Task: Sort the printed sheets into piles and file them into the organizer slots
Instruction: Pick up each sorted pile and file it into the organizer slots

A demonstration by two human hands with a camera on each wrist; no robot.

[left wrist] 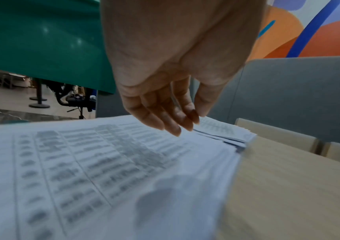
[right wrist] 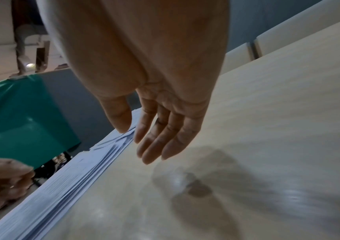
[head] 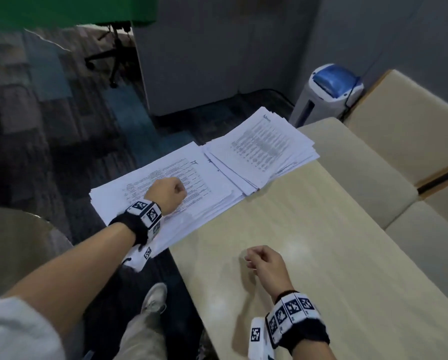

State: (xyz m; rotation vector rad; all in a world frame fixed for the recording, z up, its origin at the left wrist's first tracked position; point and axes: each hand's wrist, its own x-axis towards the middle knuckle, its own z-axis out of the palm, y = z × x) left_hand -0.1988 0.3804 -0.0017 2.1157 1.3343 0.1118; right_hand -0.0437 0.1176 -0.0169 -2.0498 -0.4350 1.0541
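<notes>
Two loose stacks of printed sheets lie on the left end of a beige table. The near stack overhangs the table's left edge. The far stack partly overlaps it. My left hand hovers just over the near stack, fingers hanging loose and holding nothing. My right hand hangs over bare tabletop to the right of the sheets, fingers relaxed and empty. No organizer is in view.
A white bin-like machine with a blue lid stands on the floor beyond the table's far corner. Cream cushioned seats line the right side. An office chair base and a grey partition stand further back.
</notes>
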